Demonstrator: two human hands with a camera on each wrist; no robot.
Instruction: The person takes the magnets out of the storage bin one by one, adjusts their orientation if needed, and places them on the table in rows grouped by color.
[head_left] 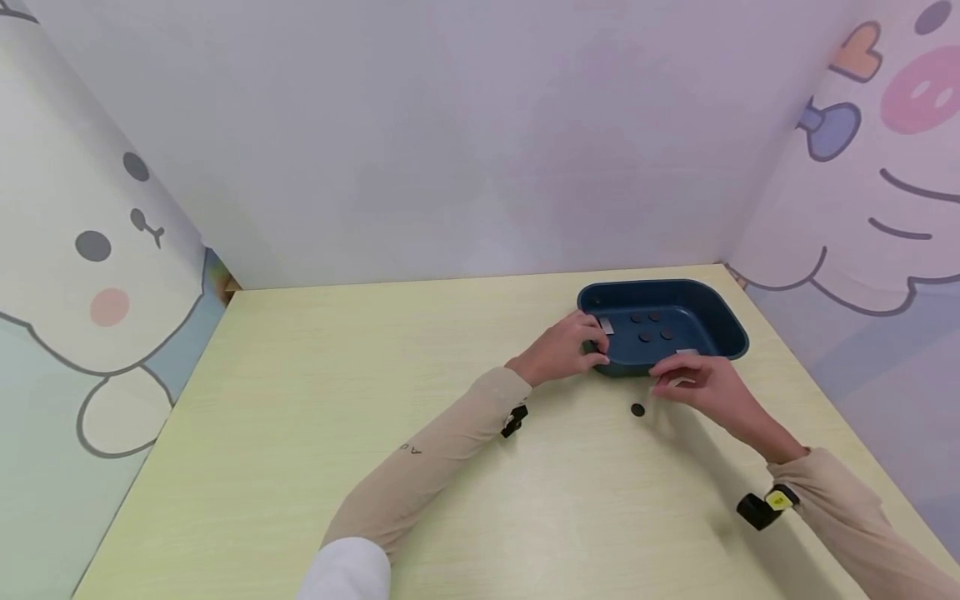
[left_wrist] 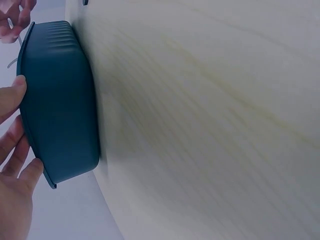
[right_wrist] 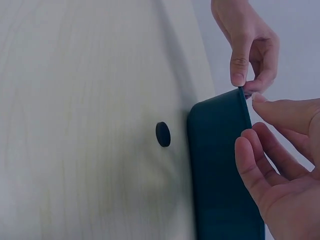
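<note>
A dark blue plastic basin [head_left: 720,312] stands near the table's far right corner, with several dark round discs [head_left: 644,337] lying on its floor. My left hand [head_left: 562,346] is at the basin's near left corner, thumb and fingers pinching the rim. Past the near side of the basin, my right hand [head_left: 705,387] hovers with its thumb and fingers apart in the right wrist view, nothing visible held. Its fingertips are close to the rim. One more dark disc [right_wrist: 163,134] sits on the table in front of the basin, just below and left of the right hand.
Inside the basin, a small white piece [head_left: 606,326] lies at the left and another white piece [head_left: 686,352] shows by the near wall. The pale wooden table [head_left: 300,400] reaches back to a white wall [head_left: 465,167], with cartoon-printed panels [head_left: 847,192] at both sides.
</note>
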